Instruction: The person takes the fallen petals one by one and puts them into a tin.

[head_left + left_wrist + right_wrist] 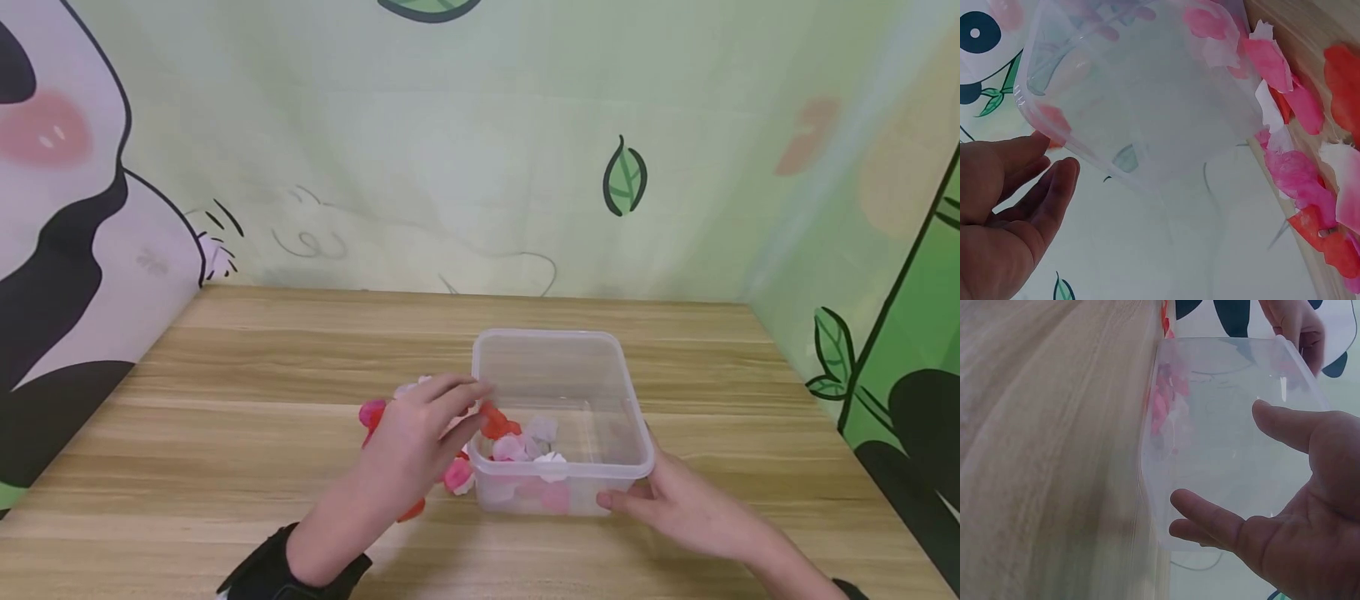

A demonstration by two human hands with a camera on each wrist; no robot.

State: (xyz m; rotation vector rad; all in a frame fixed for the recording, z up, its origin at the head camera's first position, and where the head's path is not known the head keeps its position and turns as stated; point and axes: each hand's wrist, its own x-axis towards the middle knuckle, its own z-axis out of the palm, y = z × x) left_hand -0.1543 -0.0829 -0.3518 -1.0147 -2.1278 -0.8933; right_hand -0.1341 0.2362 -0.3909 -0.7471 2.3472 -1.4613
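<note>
A clear plastic box (592,482) holds several artificial flower petals (510,447) in white, pink and orange-red, gathered at its left side. My left hand (423,425) is over the box's left rim, fingertips close to an orange-red petal (495,421) inside. In the left wrist view, its fingers (1063,181) are slightly apart with nothing visible between them. At the box's near right corner, my right hand (675,500) rests against the outside. Its thumb (1285,425) and extended fingers (1210,519) are spread wide along the wall; some fingers are hidden in the head view.
Loose red, pink and white petals (457,475) lie on the wooden table (262,433) left of the box, partly hidden under my left arm. A printed backdrop (450,167) with leaves and a panda rises behind the table's far edge.
</note>
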